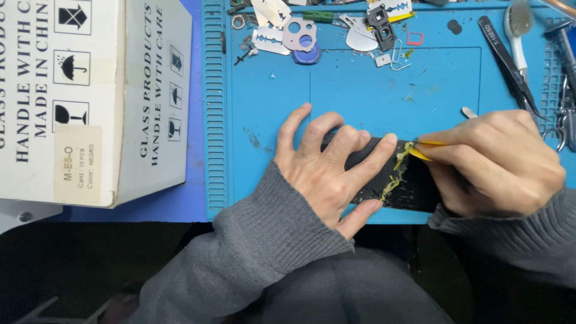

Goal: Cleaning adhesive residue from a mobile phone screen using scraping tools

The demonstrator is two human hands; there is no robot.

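A flat black phone-like panel [414, 189] lies on the blue work mat [360, 90] near its front edge. My left hand [327, 168] presses flat on the panel's left part, fingers spread. My right hand [501, 162] grips a thin yellow scraper [423, 153], its tip against the panel. A ragged line of yellowish glue residue [397, 174] runs across the panel beside the scraper tip. Both hands hide much of the panel.
A white cardboard box [90, 96] stands to the left of the mat. Razor blades [270, 39], small metal parts and a camera module [381, 24] lie along the mat's far edge. Black tweezers [507, 63], a brush and other tools lie at the right.
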